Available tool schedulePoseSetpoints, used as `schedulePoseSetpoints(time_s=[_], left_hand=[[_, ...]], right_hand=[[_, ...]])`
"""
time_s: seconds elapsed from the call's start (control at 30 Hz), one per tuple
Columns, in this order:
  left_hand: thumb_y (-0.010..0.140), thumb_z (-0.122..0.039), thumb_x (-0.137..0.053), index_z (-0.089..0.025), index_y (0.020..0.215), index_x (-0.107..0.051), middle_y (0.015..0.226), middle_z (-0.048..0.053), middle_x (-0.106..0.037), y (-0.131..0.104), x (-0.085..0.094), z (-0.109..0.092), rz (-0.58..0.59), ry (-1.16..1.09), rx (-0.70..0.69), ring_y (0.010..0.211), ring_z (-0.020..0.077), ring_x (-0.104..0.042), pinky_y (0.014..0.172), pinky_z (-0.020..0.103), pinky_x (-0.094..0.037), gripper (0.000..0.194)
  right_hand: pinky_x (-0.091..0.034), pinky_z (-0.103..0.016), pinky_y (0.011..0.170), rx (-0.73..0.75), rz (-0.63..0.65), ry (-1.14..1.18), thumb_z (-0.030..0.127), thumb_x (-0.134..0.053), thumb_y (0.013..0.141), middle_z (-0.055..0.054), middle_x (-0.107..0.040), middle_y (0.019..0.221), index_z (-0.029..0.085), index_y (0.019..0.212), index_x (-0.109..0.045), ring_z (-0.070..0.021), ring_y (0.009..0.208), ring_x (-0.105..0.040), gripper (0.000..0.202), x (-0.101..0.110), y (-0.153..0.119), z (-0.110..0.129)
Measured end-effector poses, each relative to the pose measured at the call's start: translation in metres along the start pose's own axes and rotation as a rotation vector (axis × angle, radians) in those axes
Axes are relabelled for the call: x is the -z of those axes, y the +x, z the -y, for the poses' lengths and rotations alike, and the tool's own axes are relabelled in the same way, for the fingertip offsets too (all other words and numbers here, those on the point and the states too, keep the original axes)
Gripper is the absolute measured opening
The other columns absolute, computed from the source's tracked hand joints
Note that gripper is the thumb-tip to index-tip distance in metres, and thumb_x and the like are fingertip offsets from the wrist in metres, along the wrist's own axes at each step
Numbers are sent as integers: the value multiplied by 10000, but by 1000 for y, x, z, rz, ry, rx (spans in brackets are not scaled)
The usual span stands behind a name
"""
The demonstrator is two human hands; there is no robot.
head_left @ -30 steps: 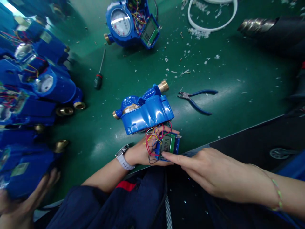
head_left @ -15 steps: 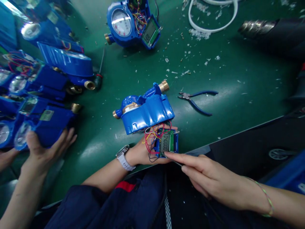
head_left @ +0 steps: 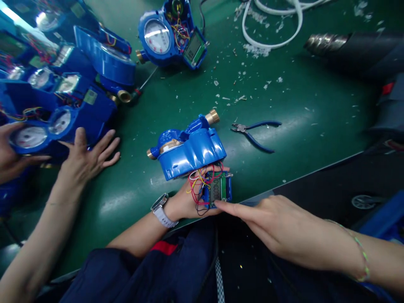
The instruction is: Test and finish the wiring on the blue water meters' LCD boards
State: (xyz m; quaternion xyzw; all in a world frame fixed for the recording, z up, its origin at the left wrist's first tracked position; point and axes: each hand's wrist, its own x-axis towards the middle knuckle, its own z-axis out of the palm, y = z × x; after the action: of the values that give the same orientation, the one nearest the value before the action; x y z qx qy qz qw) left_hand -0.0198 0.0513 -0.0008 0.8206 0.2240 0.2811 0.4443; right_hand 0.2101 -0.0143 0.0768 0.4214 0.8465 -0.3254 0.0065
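My left hand (head_left: 186, 202), with a watch at the wrist, grips a small blue-framed display module (head_left: 219, 189) whose LCD shows digits. Red, yellow, white and black wires (head_left: 196, 189) run from it toward a blue water meter (head_left: 192, 151) with brass ends, lying on the table just beyond. My right hand (head_left: 268, 227) has its index fingertip on the module's near lower corner. Its other fingers are curled under, and what they hold, if anything, is hidden. Right of the meter lie blue-handled cutting pliers (head_left: 257, 131), apart from both hands.
A co-worker's hands (head_left: 83, 158) are on blue meters (head_left: 61, 120) grouped at the left. Another opened meter (head_left: 158, 38) stands at the back. A screwdriver (head_left: 147, 80), white cable (head_left: 244, 31), scraps and a heat-gun-like tool (head_left: 328, 44) lie on the green table (head_left: 176, 92).
The co-worker's hands and the meters at the left have shifted up and right in view. My right index finger stays at the module's corner; the dark sliver under that hand no longer shows.
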Motion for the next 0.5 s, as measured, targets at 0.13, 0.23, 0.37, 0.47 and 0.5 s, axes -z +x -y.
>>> schedulePoseSetpoints(time_s=[0.13,0.23,0.37,0.47,0.5], left_hand=[[800,-377,-724,-370,1539,-223,1433,75,-559,-5,-1,4,7,-6,65,1266,328,-563,1076,546,-420,893],[807,-390,-715,-355,1536,-216,1439,75,-550,-6,-1,3,11,-44,61,1277,325,-557,1083,543,-398,884],[859,-433,-654,-353,1511,-250,1421,61,-565,-2,-1,-3,19,-63,102,1272,299,-555,1069,533,-411,772],[825,-426,-699,-377,1476,-304,1381,32,-595,2,-1,-6,-10,-74,93,1286,306,-550,1098,513,-427,763],[824,-410,-704,-373,1472,-314,1373,29,-597,3,-1,-6,-16,-80,86,1287,307,-551,1100,499,-437,757]], right_hand=[[-309,-277,513,6,-73,12,98,-338,938,-17,-624,646,253,1522,-451,-172,497,-542,615,-19,-6,2],[-368,-262,544,-46,-66,199,136,-297,986,-21,-664,718,248,1526,-441,-157,555,-580,571,-28,-7,4],[-399,-255,563,-121,-45,385,188,-281,1010,-6,-623,662,223,1517,-458,-149,553,-549,538,-29,-6,8],[-394,-245,549,-152,-43,467,214,-289,1021,16,-551,584,193,1511,-467,-140,531,-518,521,-26,-6,10],[-388,-241,538,-156,-47,475,216,-292,1022,23,-530,565,192,1512,-466,-136,521,-510,520,-26,-6,11]])
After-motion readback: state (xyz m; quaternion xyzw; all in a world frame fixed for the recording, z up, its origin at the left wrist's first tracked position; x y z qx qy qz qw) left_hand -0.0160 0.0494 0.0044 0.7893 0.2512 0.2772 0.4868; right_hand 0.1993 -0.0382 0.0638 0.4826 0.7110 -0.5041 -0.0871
